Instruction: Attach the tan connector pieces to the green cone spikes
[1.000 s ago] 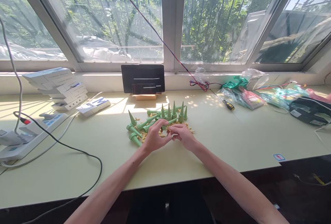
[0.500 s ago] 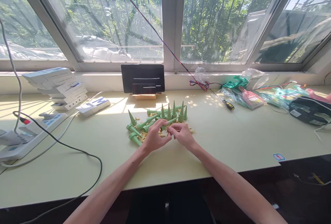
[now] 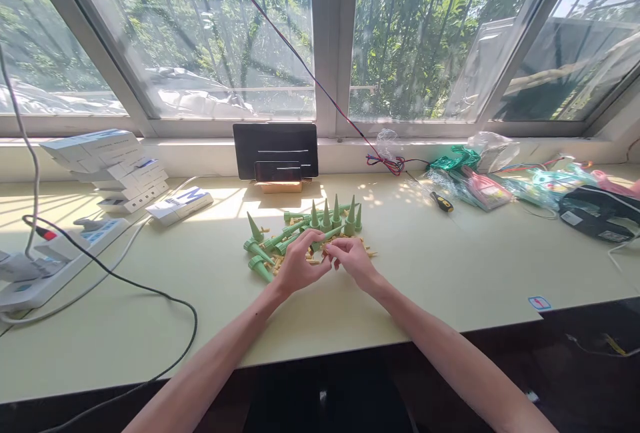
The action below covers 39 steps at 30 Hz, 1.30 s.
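My left hand (image 3: 301, 263) is bent over the near side of a pile of green plastic cone-shaped spikes (image 3: 260, 268). Its thumb reaches toward the fingertips of my right hand (image 3: 353, 260), which are pinched together. Whatever the two hands hold between them is small and mostly covered by fingers. One green spike (image 3: 335, 232) slants up to the right just beyond the fingertips; its wide end is hidden. Several more spikes (image 3: 327, 218) stand point up behind the hands, while others lie on their sides. Small yellow plastic pieces (image 3: 371, 254) are scattered around and beneath the hands.
A tablet and a phone (image 3: 277, 171) lean on a stand by the window. White boxes (image 3: 125, 173), a power strip (image 3: 70, 263) and a black cable (image 3: 165, 296) are on the left. To the right lie a screwdriver (image 3: 442, 202), plastic bags (image 3: 485, 186) and a black case (image 3: 597, 213).
Almost nothing differs. My right fingers have shifted very slightly at the pinch, and the view has moved a touch.
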Each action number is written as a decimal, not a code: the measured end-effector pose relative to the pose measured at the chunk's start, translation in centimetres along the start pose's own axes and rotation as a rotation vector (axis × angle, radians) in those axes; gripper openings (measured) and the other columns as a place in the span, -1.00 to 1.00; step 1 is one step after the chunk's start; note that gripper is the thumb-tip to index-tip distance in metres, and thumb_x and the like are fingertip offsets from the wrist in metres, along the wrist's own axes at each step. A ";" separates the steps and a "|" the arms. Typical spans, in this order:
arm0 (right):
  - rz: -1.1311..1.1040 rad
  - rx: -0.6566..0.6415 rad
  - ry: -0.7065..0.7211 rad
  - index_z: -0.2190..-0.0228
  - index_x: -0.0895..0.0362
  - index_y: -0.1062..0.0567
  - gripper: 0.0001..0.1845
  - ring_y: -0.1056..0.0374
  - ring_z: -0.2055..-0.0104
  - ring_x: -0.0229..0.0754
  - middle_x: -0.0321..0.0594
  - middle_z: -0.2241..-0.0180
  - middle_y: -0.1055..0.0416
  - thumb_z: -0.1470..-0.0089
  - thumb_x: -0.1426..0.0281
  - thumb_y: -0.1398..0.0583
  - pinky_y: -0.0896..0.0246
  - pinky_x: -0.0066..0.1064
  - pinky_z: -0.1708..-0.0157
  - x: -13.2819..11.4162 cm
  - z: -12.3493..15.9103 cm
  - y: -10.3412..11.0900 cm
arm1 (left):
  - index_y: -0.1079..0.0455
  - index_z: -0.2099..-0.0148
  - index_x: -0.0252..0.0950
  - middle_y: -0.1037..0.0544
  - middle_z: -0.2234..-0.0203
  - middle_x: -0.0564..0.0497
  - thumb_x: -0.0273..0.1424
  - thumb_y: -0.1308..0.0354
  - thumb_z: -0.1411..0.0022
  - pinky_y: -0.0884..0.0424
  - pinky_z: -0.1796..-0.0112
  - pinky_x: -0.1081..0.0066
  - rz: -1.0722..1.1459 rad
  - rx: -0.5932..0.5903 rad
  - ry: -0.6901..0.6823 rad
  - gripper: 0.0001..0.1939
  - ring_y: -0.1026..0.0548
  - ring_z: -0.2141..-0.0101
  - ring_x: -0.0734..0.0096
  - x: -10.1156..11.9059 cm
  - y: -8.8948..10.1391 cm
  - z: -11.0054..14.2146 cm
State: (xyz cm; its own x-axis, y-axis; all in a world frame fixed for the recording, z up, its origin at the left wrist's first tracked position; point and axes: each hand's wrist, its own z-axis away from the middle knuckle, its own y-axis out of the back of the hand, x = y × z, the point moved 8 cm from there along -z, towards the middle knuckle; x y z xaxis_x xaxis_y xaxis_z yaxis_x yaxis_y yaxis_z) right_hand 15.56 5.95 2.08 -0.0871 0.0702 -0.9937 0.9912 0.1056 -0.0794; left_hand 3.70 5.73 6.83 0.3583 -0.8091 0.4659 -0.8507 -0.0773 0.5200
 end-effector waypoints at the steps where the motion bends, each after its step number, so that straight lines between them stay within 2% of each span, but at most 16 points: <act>1: 0.065 0.019 0.051 0.61 0.12 -0.50 -0.69 -0.27 0.48 -0.22 -0.24 0.57 -0.38 -0.04 0.20 -0.23 -0.16 -0.38 0.47 -0.4 0.1 0.1 | -0.33 0.14 -0.25 -0.52 0.24 -0.06 -0.52 -0.21 -0.05 -0.48 0.34 0.37 0.001 -0.001 0.001 -0.71 -0.50 0.31 0.34 0.0 0.0 0.0; 4: 0.195 0.057 0.141 0.64 0.10 -0.46 -0.67 -0.28 0.48 -0.20 -0.26 0.59 -0.36 -0.07 0.25 -0.19 -0.13 -0.37 0.46 -1.1 0.3 0.2 | -0.32 0.13 -0.25 -0.51 0.23 -0.07 -0.52 -0.20 -0.05 -0.48 0.32 0.36 0.005 -0.005 -0.002 -0.71 -0.51 0.28 0.33 -0.1 -0.1 0.1; 6: 0.187 0.053 0.135 0.64 0.10 -0.46 -0.68 -0.28 0.49 -0.20 -0.27 0.59 -0.36 -0.07 0.24 -0.19 -0.13 -0.37 0.47 -1.0 0.3 0.2 | -0.32 0.13 -0.25 -0.51 0.23 -0.07 -0.51 -0.20 -0.06 -0.48 0.31 0.36 0.004 -0.005 -0.003 -0.71 -0.51 0.28 0.33 -0.2 -0.1 0.1; 9: 0.062 0.025 0.047 0.62 0.11 -0.51 -0.70 -0.27 0.50 -0.21 -0.25 0.57 -0.38 -0.02 0.20 -0.24 -0.15 -0.37 0.49 -0.1 -0.1 0.1 | -0.32 0.13 -0.25 -0.51 0.24 -0.06 -0.51 -0.20 -0.07 -0.48 0.30 0.34 -0.003 -0.006 -0.001 -0.72 -0.51 0.28 0.33 -0.2 -0.1 0.1; 14: -0.215 -0.018 -0.198 0.61 0.15 -0.53 -0.72 -0.26 0.48 -0.26 -0.24 0.55 -0.39 0.13 0.19 -0.34 -0.12 -0.42 0.49 1.6 -0.2 -0.2 | -0.32 0.12 -0.24 -0.52 0.23 -0.07 -0.52 -0.21 -0.07 -0.49 0.26 0.31 -0.019 -0.011 -0.010 -0.70 -0.52 0.25 0.28 -0.2 -0.2 0.1; 17: -0.278 -0.036 -0.255 0.61 0.16 -0.52 -0.71 -0.25 0.47 -0.27 -0.24 0.55 -0.38 0.17 0.19 -0.36 -0.09 -0.44 0.50 1.7 0.0 -0.5 | -0.32 0.11 -0.24 -0.53 0.22 -0.07 -0.52 -0.21 -0.06 -0.50 0.26 0.31 -0.020 -0.013 -0.003 -0.69 -0.53 0.23 0.28 -0.2 -0.2 0.1; 20: -0.192 -0.025 -0.174 0.61 0.15 -0.52 -0.70 -0.26 0.47 -0.26 -0.24 0.55 -0.38 0.11 0.17 -0.33 -0.12 -0.42 0.49 1.2 -0.1 -0.3 | -0.32 0.12 -0.25 -0.53 0.23 -0.07 -0.52 -0.21 -0.07 -0.49 0.28 0.33 -0.008 -0.008 -0.001 -0.71 -0.52 0.26 0.30 -0.1 -0.1 0.0; 25: 0.094 0.040 0.085 0.62 0.12 -0.48 -0.67 -0.23 0.51 -0.24 -0.26 0.58 -0.36 -0.07 0.22 -0.21 -0.10 -0.38 0.49 -0.5 0.2 0.1 | -0.32 0.14 -0.26 -0.51 0.24 -0.07 -0.52 -0.20 -0.07 -0.47 0.32 0.37 0.003 0.004 0.004 -0.73 -0.51 0.30 0.34 -0.1 -0.1 0.0; 29: 0.180 0.064 0.140 0.64 0.12 -0.44 -0.66 -0.20 0.52 -0.26 -0.29 0.61 -0.31 -0.10 0.25 -0.19 -0.07 -0.39 0.49 -0.9 0.4 0.1 | -0.32 0.13 -0.27 -0.51 0.24 -0.07 -0.52 -0.20 -0.06 -0.47 0.31 0.37 0.003 -0.004 0.003 -0.72 -0.51 0.28 0.33 -0.2 -0.2 0.1; 34: -0.075 0.005 -0.047 0.59 0.15 -0.53 -0.71 -0.27 0.47 -0.24 -0.24 0.55 -0.39 0.01 0.20 -0.28 -0.14 -0.40 0.48 0.8 -0.1 0.0 | -0.32 0.14 -0.26 -0.51 0.25 -0.06 -0.51 -0.20 -0.09 -0.47 0.31 0.37 -0.003 -0.010 0.004 -0.74 -0.51 0.30 0.35 -0.1 -0.2 0.1; 37: -0.247 -0.048 -0.192 0.59 0.17 -0.54 -0.72 -0.26 0.45 -0.27 -0.24 0.53 -0.39 0.11 0.20 -0.34 -0.11 -0.43 0.49 1.7 -0.2 -0.4 | -0.32 0.13 -0.26 -0.52 0.25 -0.06 -0.52 -0.21 -0.08 -0.48 0.28 0.35 -0.004 -0.010 -0.004 -0.73 -0.51 0.27 0.32 0.0 -0.1 0.1; 39: -0.298 -0.061 -0.236 0.59 0.17 -0.53 -0.71 -0.25 0.45 -0.28 -0.25 0.52 -0.39 0.14 0.19 -0.36 -0.08 -0.44 0.49 2.0 -0.2 -0.5 | -0.32 0.13 -0.26 -0.52 0.25 -0.06 -0.52 -0.20 -0.08 -0.49 0.27 0.34 -0.005 -0.009 -0.003 -0.72 -0.51 0.26 0.32 -0.1 -0.1 0.0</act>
State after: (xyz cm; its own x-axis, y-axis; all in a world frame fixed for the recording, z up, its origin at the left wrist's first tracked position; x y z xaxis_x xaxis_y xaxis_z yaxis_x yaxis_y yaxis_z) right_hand 14.87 6.19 0.18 -0.3379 -0.2021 -0.9192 0.9176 0.1466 -0.3695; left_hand 3.76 5.77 6.70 0.3615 -0.8104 0.4611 -0.8452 -0.0759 0.5291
